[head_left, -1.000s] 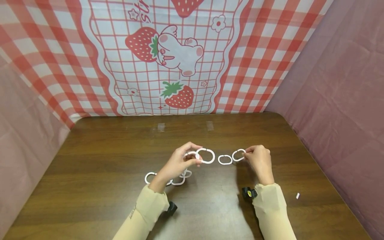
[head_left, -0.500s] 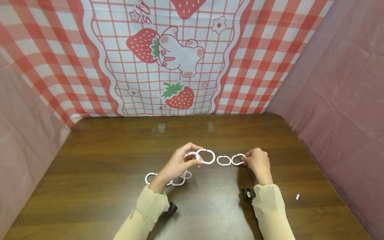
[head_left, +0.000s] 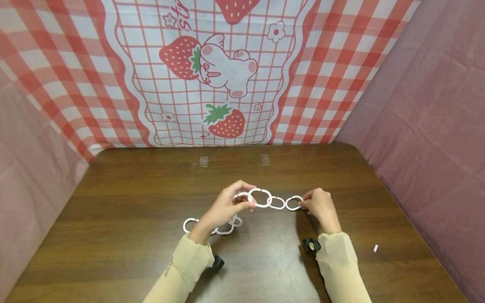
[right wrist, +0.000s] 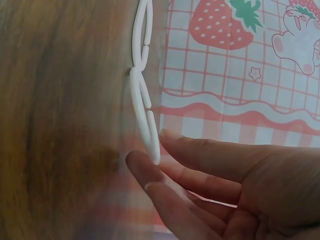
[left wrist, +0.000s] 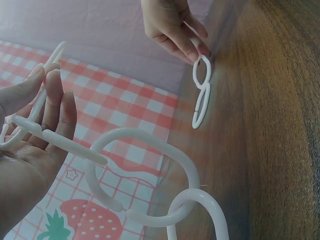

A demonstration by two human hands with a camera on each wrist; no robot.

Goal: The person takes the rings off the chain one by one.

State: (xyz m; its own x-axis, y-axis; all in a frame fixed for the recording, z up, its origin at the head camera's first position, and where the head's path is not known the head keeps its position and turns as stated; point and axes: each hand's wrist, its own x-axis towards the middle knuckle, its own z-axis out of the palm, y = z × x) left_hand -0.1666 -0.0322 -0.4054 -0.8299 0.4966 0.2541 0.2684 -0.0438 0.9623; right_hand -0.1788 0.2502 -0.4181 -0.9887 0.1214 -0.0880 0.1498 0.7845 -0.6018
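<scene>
One left hand (head_left: 226,205), one right hand (head_left: 321,207), four white links (head_left: 261,206) in a row, two black wrist cameras (head_left: 311,245), two clear tape patches (head_left: 204,161) and one small white piece (head_left: 376,248) are showing, further links (head_left: 225,233) being too hidden to count.

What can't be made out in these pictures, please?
- Head view: the lower links, partly behind the left arm.
- Left wrist view: the nearest link, cut by the bottom edge.
- Right wrist view: the far link, cut by the top edge.
- Head view: white piece, too small to identify.
</scene>
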